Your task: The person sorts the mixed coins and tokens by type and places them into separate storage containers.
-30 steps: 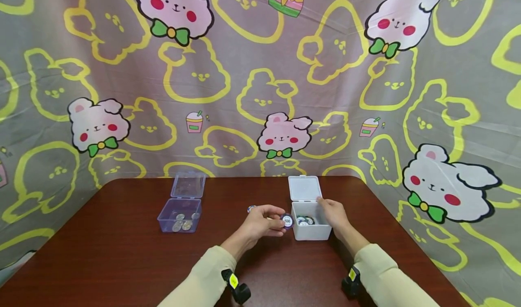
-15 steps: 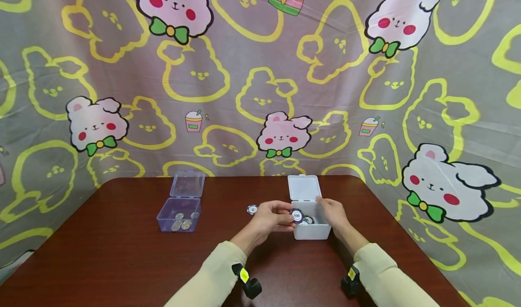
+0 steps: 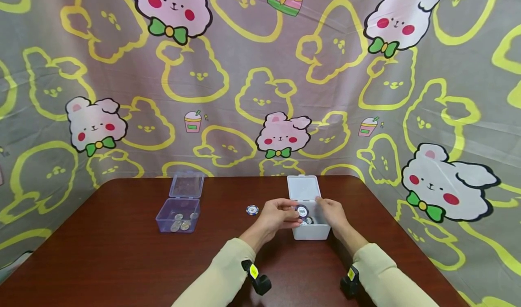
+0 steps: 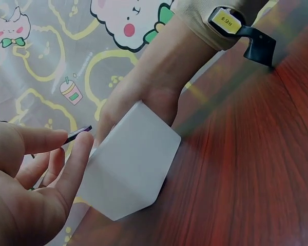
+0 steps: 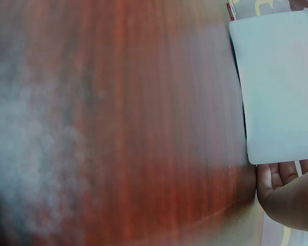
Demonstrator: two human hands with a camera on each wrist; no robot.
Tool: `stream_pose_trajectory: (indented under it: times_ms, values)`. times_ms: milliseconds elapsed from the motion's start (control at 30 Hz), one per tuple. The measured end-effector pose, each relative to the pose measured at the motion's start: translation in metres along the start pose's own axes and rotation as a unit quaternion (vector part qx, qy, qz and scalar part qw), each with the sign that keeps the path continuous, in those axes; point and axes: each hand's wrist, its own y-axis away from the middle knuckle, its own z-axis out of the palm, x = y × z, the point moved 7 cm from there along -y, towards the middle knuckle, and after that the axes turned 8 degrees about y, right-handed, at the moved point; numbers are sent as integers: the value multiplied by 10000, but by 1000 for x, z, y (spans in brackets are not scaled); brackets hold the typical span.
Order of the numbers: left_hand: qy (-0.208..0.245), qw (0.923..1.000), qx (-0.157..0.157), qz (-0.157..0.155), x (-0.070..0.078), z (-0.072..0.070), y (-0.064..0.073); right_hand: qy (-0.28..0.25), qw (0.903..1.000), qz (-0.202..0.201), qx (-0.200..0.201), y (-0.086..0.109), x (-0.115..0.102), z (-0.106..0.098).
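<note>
My left hand (image 3: 277,217) pinches a dark blue poker chip (image 3: 302,211) marked 500 between thumb and fingers, over the mouth of a white plastic box (image 3: 311,232). In the left wrist view the chip (image 4: 78,135) shows edge-on at the fingertips, beside the box (image 4: 133,164). More chips (image 3: 309,220) lie inside the box, partly hidden by the left hand. My right hand (image 3: 335,214) holds the box by its right wall, fingertips at the rim near the hinge. One blue-and-white poker chip (image 3: 252,210) lies flat on the table to the left.
A clear purple box (image 3: 177,223) with its lid up stands at left on the brown table (image 3: 122,252), several silver coins (image 3: 185,225) in it. The white box's lid (image 3: 304,187) stands raised at the back. A patterned curtain (image 3: 228,117) hangs behind the table.
My left hand has moved right, carrying the pinched chip from beside the white box to over its opening. The chip on the table has come fully into view. The right hand stays put.
</note>
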Motion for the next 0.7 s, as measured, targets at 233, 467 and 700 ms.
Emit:
stream_pose_trajectory:
  times_ms: [233,467,700]
  values:
    - [82,10000,-22,-4,-1,6,-2,-65,9999,-79,49,-3,0,0]
    - [-6,10000,-32,-52,-2,3,0,-13,10000,-24,-37,-1,0,2]
    - [-135,9999,24,-72,-8,-7,2,20,10000,17,-43,-1,3,1]
